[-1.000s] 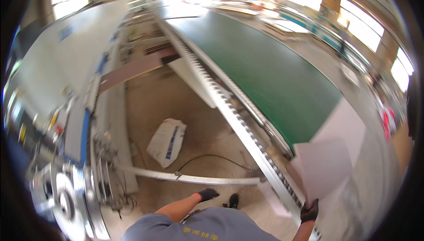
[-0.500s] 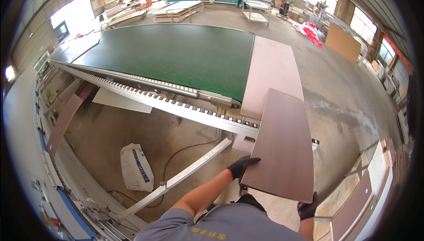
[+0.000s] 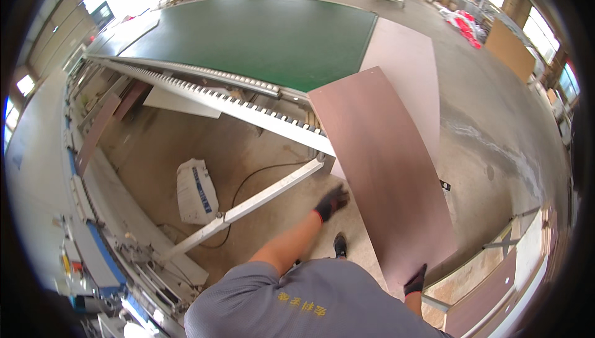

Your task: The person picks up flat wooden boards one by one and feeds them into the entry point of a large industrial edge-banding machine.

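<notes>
A long brown wood-grain panel [image 3: 390, 177] slants in front of me. Its far end overlaps a pale pinkish board [image 3: 409, 59] and the corner of a green conveyor belt [image 3: 260, 40]. At the near right corner, my right hand [image 3: 415, 280], in a black glove, grips the panel edge, fingers over its top face. My left hand [image 3: 333, 203], also gloved in black, is off the panel, just beside its left long edge. Its fingers are stretched out, somewhat blurred, and hold nothing.
A white roller rail [image 3: 248, 115] runs along the conveyor, with a slanted metal leg [image 3: 266, 195] beneath. A white sack [image 3: 197, 192] and a black cable lie on the floor. At right stands a rack with stacked panels [image 3: 489, 294]; a machine with a blue strip [image 3: 105, 248] is at left.
The panel has swung, its far end going left over the conveyor corner. My left hand has let go of its near left corner. The right hand still holds on; my view has tilted down.
</notes>
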`<state>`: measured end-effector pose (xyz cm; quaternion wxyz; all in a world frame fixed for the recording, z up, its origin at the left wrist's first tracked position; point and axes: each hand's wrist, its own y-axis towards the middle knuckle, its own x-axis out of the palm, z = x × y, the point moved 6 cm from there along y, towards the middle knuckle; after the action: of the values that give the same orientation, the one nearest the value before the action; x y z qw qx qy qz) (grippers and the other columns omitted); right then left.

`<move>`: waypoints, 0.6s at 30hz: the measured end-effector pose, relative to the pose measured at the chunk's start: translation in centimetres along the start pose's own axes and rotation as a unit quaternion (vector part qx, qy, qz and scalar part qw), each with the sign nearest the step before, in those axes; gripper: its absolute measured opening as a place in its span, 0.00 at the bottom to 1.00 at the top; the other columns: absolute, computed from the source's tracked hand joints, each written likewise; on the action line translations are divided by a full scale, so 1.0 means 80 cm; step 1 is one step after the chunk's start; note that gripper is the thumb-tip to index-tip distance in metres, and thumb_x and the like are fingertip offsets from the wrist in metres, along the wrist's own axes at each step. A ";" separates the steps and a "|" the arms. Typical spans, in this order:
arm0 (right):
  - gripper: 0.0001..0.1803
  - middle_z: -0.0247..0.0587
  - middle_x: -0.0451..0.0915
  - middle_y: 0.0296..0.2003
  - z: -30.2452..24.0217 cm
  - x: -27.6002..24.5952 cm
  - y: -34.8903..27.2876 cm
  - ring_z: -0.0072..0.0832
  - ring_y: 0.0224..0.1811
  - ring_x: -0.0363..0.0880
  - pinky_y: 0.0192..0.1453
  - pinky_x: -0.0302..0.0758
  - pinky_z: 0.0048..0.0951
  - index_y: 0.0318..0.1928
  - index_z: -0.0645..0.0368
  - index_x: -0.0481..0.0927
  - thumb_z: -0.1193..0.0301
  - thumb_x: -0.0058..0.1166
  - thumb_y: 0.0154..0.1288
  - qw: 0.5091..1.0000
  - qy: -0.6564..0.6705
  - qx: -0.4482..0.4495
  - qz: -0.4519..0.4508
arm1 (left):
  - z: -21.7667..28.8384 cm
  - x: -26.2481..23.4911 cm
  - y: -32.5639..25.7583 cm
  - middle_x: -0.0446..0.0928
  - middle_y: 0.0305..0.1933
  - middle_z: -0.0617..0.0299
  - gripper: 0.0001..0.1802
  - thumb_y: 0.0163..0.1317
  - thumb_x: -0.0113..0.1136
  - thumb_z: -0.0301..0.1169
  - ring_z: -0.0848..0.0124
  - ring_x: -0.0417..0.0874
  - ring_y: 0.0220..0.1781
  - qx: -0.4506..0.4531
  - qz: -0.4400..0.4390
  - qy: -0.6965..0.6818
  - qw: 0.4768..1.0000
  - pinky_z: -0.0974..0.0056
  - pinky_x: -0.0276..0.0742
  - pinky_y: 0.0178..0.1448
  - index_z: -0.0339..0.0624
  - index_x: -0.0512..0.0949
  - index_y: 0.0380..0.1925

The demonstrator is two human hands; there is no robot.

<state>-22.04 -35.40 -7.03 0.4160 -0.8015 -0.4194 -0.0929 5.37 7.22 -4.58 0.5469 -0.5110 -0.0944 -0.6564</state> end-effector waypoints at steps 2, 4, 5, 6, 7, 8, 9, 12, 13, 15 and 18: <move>0.34 0.37 0.62 0.65 -0.056 -0.038 0.035 0.33 0.65 0.61 0.69 0.56 0.36 0.66 0.54 0.61 0.45 0.38 0.67 0.987 -0.115 -0.101 0.051 | 0.071 -0.003 0.012 0.71 0.56 0.57 0.28 0.67 0.42 0.53 0.63 0.76 0.52 0.076 0.060 -0.018 0.995 0.58 0.71 0.58 0.48 0.65 0.59; 0.36 0.38 0.59 0.66 -0.077 -0.065 0.076 0.32 0.66 0.60 0.69 0.56 0.35 0.67 0.55 0.59 0.44 0.38 0.67 0.990 -0.053 -0.098 0.089 | 0.106 -0.012 -0.015 0.73 0.55 0.57 0.34 0.63 0.45 0.58 0.64 0.77 0.51 0.136 0.102 -0.032 0.985 0.57 0.73 0.56 0.45 0.65 0.59; 0.37 0.39 0.59 0.66 -0.087 -0.057 0.090 0.32 0.65 0.60 0.68 0.57 0.35 0.67 0.56 0.59 0.44 0.39 0.66 0.996 0.013 -0.066 0.062 | 0.106 -0.028 -0.030 0.73 0.54 0.57 0.36 0.61 0.47 0.60 0.64 0.78 0.50 0.152 0.161 -0.035 0.975 0.58 0.74 0.54 0.44 0.66 0.58; 0.37 0.40 0.59 0.66 -0.106 -0.046 0.092 0.32 0.65 0.60 0.68 0.58 0.34 0.67 0.57 0.59 0.45 0.38 0.67 0.988 -0.065 -0.105 0.096 | 0.102 -0.042 -0.048 0.74 0.53 0.58 0.38 0.59 0.49 0.62 0.65 0.78 0.50 0.161 0.217 -0.037 0.962 0.58 0.76 0.53 0.43 0.67 0.57; 0.37 0.41 0.58 0.66 -0.122 -0.007 0.082 0.33 0.66 0.60 0.67 0.58 0.34 0.66 0.59 0.59 0.45 0.37 0.67 0.972 -0.145 -0.145 0.119 | 0.100 -0.049 -0.082 0.72 0.56 0.56 0.39 0.59 0.48 0.62 0.63 0.76 0.52 0.171 0.259 -0.042 0.950 0.56 0.74 0.55 0.41 0.64 0.59; 0.36 0.43 0.64 0.63 -0.145 0.086 0.032 0.35 0.61 0.66 0.65 0.61 0.33 0.64 0.61 0.63 0.45 0.37 0.68 0.936 -0.278 -0.124 0.180 | 0.099 -0.053 -0.133 0.69 0.59 0.54 0.41 0.60 0.47 0.62 0.61 0.75 0.55 0.184 0.305 -0.051 0.933 0.55 0.72 0.58 0.40 0.62 0.61; 0.36 0.43 0.63 0.63 -0.166 0.101 0.047 0.35 0.62 0.65 0.66 0.60 0.33 0.64 0.61 0.62 0.46 0.36 0.68 0.926 -0.296 -0.155 0.175 | 0.097 -0.049 -0.170 0.67 0.61 0.52 0.43 0.60 0.46 0.63 0.59 0.74 0.57 0.184 0.338 -0.055 0.921 0.54 0.70 0.60 0.38 0.60 0.62; 0.34 0.43 0.61 0.64 -0.207 0.154 0.134 0.34 0.64 0.62 0.68 0.56 0.31 0.65 0.61 0.59 0.49 0.31 0.69 0.879 -0.421 -0.211 0.070 | 0.061 -0.090 -0.260 0.67 0.62 0.49 0.43 0.60 0.49 0.61 0.57 0.72 0.60 0.257 0.372 -0.130 0.882 0.52 0.68 0.62 0.38 0.58 0.64; 0.33 0.43 0.61 0.65 -0.212 0.183 0.162 0.33 0.65 0.61 0.68 0.55 0.31 0.66 0.61 0.58 0.50 0.29 0.70 0.852 -0.473 -0.225 0.029 | 0.050 -0.086 -0.299 0.67 0.62 0.50 0.43 0.60 0.50 0.60 0.57 0.72 0.60 0.269 0.398 -0.140 0.866 0.52 0.67 0.63 0.38 0.58 0.63; 0.32 0.43 0.60 0.66 -0.204 0.257 0.224 0.33 0.66 0.59 0.70 0.53 0.30 0.67 0.61 0.57 0.52 0.26 0.71 0.769 -0.587 -0.241 -0.081 | 0.031 -0.059 -0.371 0.69 0.61 0.52 0.39 0.60 0.51 0.57 0.57 0.72 0.59 0.332 0.426 -0.190 0.820 0.53 0.66 0.63 0.40 0.61 0.63; 0.31 0.43 0.58 0.67 -0.139 0.378 0.296 0.32 0.68 0.57 0.72 0.49 0.28 0.68 0.61 0.54 0.56 0.22 0.72 0.634 -0.670 -0.245 -0.298 | -0.028 -0.088 -0.451 0.65 0.64 0.53 0.38 0.62 0.48 0.57 0.57 0.70 0.61 0.392 0.493 -0.262 0.731 0.51 0.65 0.63 0.41 0.60 0.63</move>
<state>16.99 -32.83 1.19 -0.2409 -0.5472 -0.7611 0.2515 -26.13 23.87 4.63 0.8993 -0.3773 -0.2176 -0.0390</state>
